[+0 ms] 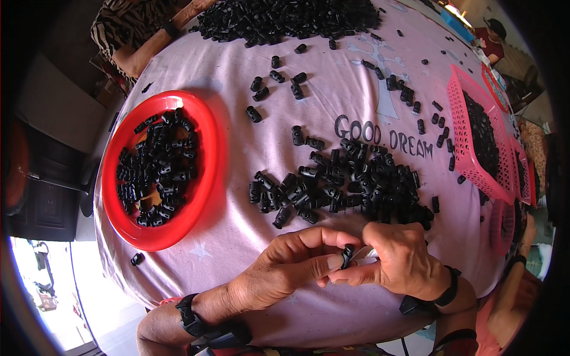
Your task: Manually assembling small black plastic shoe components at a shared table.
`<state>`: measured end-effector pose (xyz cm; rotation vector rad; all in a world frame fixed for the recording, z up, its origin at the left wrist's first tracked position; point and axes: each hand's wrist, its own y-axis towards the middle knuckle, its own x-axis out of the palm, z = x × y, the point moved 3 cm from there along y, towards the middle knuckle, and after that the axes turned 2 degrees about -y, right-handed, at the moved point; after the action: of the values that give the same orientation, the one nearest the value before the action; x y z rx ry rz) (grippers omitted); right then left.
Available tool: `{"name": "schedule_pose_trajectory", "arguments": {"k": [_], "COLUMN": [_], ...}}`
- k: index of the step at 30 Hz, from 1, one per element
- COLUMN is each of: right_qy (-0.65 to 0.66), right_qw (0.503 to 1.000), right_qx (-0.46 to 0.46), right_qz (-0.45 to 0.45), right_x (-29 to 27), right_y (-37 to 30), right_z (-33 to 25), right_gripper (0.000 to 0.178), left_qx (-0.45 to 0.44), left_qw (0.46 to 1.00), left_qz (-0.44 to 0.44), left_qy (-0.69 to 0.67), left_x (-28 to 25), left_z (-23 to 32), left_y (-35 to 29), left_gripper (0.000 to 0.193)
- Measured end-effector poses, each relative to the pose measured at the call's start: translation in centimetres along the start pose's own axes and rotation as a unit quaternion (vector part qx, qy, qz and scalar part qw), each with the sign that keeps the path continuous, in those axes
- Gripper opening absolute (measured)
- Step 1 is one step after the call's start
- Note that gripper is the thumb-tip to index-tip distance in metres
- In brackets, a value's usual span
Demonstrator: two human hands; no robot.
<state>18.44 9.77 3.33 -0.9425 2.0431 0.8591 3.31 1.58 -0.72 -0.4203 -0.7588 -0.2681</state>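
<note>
My left hand [282, 264] pinches a small black plastic cord lock [347, 255] between thumb and fingertips. My right hand [407, 258] is closed around a thin, pale blade-like tool [364, 255]. The tool's tip is right beside the cord lock, and most of it is hidden by my fingers. Both hands are close together above the near part of the cloth-covered table. Just beyond them lies a loose pile of black cord locks [356, 181]. To the left stands a round red tray [211, 172] with many more cord locks in it.
Pink cloth with printed lettering [231, 148] covers the table. A large black heap [285, 21] lies at the far edge, near another person's arm [142, 53]. Pink baskets [475, 151] of black pieces stand at right, with another person's arm [510, 285] below. Loose pieces are scattered between.
</note>
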Motion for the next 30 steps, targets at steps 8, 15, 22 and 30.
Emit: {"name": "schedule_pose_trajectory", "arguments": {"k": [8, 15, 22, 30], "right_qy": [-0.013, -0.016, -0.027, -0.030], "right_qw": [1.000, 0.998, 1.000, 0.999], "right_qx": [-0.008, -0.036, -0.002, -0.001], "right_qz": [0.005, 0.042, 0.012, 0.013], "right_x": [0.08, 0.43, 0.01, 0.06], "right_y": [0.05, 0.24, -0.13, -0.09], "right_z": [-0.11, -0.38, -0.09, -0.02], "right_gripper": [0.057, 0.055, 0.058, 0.060], "left_qx": [-0.003, -0.012, -0.015, -0.015], "left_qw": [1.000, 1.000, 1.000, 1.000], "left_qz": [0.007, 0.025, 0.016, 0.013], "left_qy": [0.005, 0.004, 0.004, 0.006], "left_x": [0.08, 0.43, 0.09, 0.08], "left_z": [0.00, 0.20, 0.02, 0.04], "left_y": [-0.01, 0.00, -0.04, -0.07], "left_gripper": [0.029, 0.029, 0.031, 0.031]}}
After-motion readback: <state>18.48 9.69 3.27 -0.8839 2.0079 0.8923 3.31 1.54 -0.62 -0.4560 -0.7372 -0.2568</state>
